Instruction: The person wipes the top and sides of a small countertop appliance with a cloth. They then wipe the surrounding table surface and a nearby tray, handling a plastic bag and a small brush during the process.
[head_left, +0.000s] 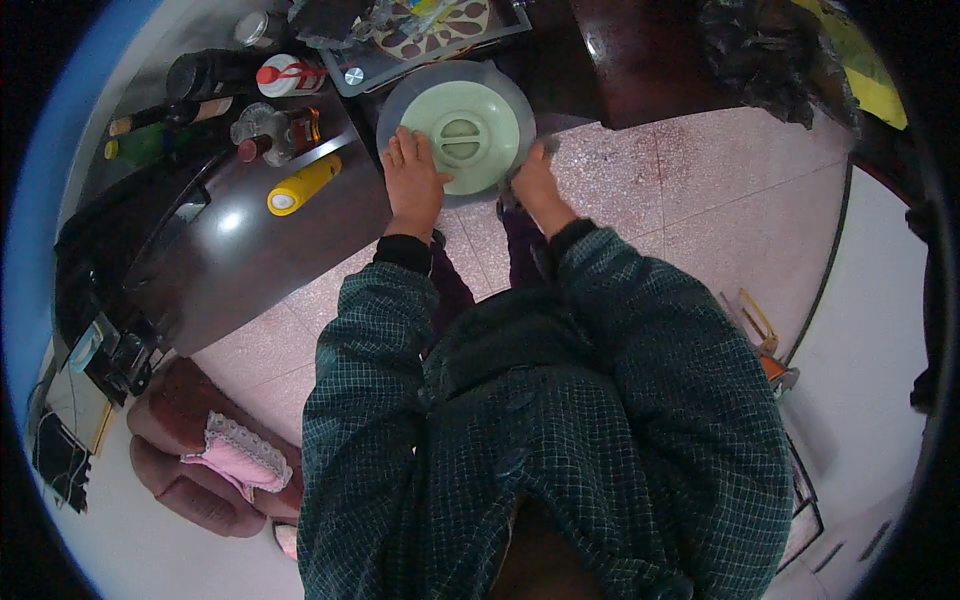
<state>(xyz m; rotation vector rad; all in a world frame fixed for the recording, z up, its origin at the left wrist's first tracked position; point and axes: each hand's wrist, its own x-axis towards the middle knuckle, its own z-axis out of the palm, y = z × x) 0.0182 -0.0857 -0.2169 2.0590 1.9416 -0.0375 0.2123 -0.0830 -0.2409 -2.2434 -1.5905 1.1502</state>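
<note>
A pale green round lid (495, 112) with a bar handle in its middle lies on a wider translucent round container (514, 71), at the edge of the dark table. My left hand (413, 176) rests with spread fingers on the lid's left part and the container's rim. At the lower right of the container is my right hand (537, 182), its fingers curled beside the rim around something dark and blurred, possibly a cloth. Whether that hand also touches the container cannot be told.
Left on the dark cabinet (247, 262) lie a yellow can (304, 186), a red-capped white bottle (291, 75) and several glass bottles. A glass-edged tray (442, 56) adjoins the container. Black plastic bags (757, 60) are at the upper right, a brown sofa (180, 427) at the lower left.
</note>
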